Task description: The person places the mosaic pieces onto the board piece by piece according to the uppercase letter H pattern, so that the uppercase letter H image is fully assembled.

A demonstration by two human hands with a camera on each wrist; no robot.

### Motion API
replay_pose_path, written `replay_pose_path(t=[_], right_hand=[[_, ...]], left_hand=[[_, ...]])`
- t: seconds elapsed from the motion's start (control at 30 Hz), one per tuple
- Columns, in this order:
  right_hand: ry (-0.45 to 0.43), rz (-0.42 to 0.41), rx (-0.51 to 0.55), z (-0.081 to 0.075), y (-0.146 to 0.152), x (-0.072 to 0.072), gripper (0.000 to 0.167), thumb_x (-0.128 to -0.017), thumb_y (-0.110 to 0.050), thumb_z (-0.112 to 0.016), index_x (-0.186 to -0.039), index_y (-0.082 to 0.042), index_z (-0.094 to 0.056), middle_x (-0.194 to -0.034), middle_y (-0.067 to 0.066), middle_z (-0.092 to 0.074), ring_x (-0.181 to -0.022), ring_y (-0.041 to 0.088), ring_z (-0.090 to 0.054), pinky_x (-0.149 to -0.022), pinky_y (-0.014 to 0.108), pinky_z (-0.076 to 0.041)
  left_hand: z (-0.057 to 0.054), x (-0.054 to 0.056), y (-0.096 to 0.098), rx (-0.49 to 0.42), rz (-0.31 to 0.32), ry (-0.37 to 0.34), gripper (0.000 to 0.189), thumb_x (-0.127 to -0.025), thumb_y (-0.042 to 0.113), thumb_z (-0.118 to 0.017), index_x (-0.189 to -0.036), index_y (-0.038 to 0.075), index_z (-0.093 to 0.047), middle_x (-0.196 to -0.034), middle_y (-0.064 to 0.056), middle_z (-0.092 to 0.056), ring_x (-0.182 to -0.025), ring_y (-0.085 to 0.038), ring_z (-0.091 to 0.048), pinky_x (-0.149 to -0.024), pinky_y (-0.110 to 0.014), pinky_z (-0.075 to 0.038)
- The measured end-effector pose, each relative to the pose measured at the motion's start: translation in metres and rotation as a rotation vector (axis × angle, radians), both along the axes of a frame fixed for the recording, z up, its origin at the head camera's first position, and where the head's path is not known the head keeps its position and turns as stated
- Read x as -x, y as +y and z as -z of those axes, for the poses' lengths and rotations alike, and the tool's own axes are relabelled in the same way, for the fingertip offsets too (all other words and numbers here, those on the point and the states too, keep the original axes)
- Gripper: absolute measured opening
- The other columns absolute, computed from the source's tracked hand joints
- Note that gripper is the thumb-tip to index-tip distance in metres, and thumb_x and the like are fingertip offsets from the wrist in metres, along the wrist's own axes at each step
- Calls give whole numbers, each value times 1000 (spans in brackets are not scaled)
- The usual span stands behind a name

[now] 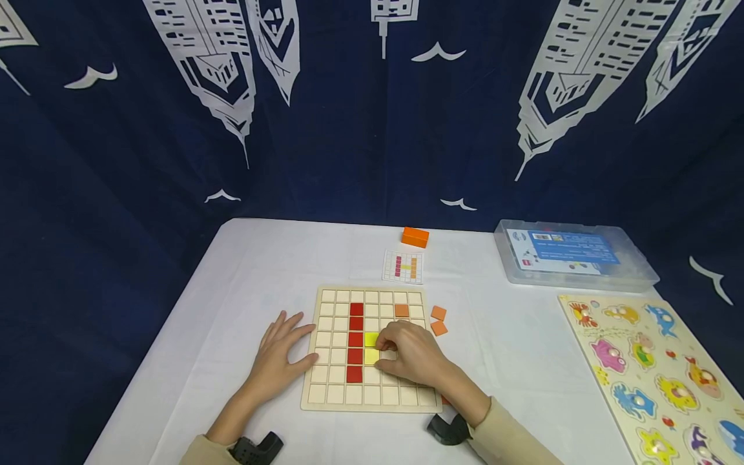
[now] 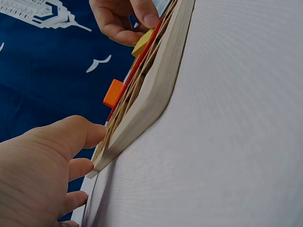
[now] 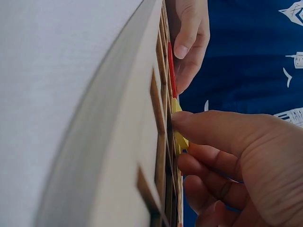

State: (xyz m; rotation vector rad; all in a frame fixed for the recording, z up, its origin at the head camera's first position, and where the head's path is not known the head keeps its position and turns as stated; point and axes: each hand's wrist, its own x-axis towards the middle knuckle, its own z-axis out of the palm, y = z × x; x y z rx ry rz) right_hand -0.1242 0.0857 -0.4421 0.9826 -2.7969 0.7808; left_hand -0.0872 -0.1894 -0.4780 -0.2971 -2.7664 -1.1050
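Note:
A wooden grid board (image 1: 331,407) lies on the white table, with a column of several red tiles (image 1: 355,339) in its squares. Right of that column are two yellow tiles, one flat (image 1: 371,339). The lower yellow tile (image 3: 180,139) looks tilted in the right wrist view, where my right hand (image 1: 409,352) pinches it between thumb and fingers. One orange tile (image 1: 402,310) sits in the upper right of the grid. My left hand (image 1: 280,355) has its fingers spread, and its thumb and index touch the board's left edge. The right hand hides some squares behind it.
Two loose orange tiles (image 1: 438,313) lie right of the board. Behind it are a pattern card (image 1: 403,267) and an orange block (image 1: 415,237). A clear plastic box (image 1: 581,255) and an animal puzzle board (image 1: 657,374) occupy the table's right side.

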Motion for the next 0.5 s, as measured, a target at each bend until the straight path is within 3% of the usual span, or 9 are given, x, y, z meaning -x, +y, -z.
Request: replay_pose_path(t=[0.2,0.5], right_hand=[[-27,-24,31,1,0,0,22,-68,-17,-87,-80,-15,-69,-71,-9,-61,-66,3,-51,-60,16,-41],[-109,-109,133,6,2,4,24,-69,-9,-85,-86,-13,-69,-75,-5,-64,-69,5,-56,-65,16,-49]], left_hand=[[0,0,0,2,1,3,53,-79,19,-78,-127,4,-62,-149,-22,-44,-146,-46,-18,-117,-64,-10],[1,0,-1,1,2,5,52,-79,18,-78,-127,6,-63,-149,-21,-43,-147,-46,-17,-117,-64,-10]])
